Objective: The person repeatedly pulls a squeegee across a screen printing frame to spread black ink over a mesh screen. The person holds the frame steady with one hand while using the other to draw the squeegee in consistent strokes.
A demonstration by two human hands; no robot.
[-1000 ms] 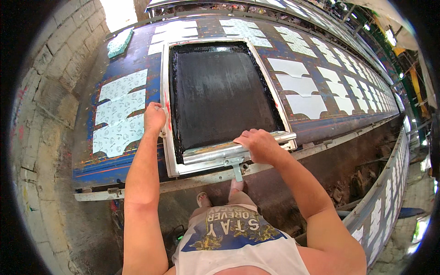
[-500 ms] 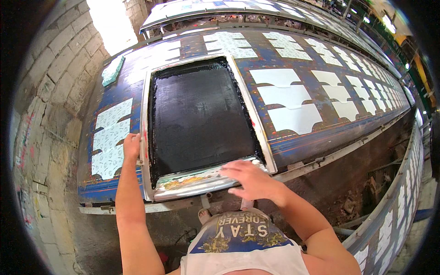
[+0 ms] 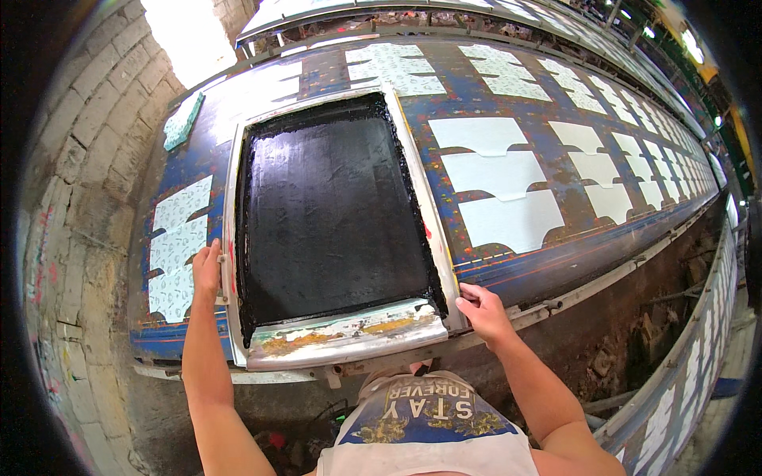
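A large screen-printing frame [image 3: 416, 170] with pale, paint-marked sides lies in front of me; its inside is coated in wet black ink [image 3: 333, 214]. Across its near end rests a long squeegee [image 3: 349, 336], smeared white and ochre. My left hand [image 3: 207, 270] is closed on the frame's left side, by a small metal bracket. On the opposite side, near the near right corner, my right hand [image 3: 482, 314] grips the frame edge between thumb and fingers. What lies under the frame is hidden.
The long printing table [image 3: 524, 266] carries printed pale pieces [image 3: 181, 246] on the left and blank white pieces [image 3: 496, 174] on the right. A folded patterned cloth [image 3: 184, 120] lies at the far left. A block wall [image 3: 103, 151] runs along the left; another table [image 3: 675, 397] stands behind right.
My right hand has moved from over the squeegee to the frame's right side and closed on it. My left hand keeps its hold. The frame sits slightly further left and lower in view.
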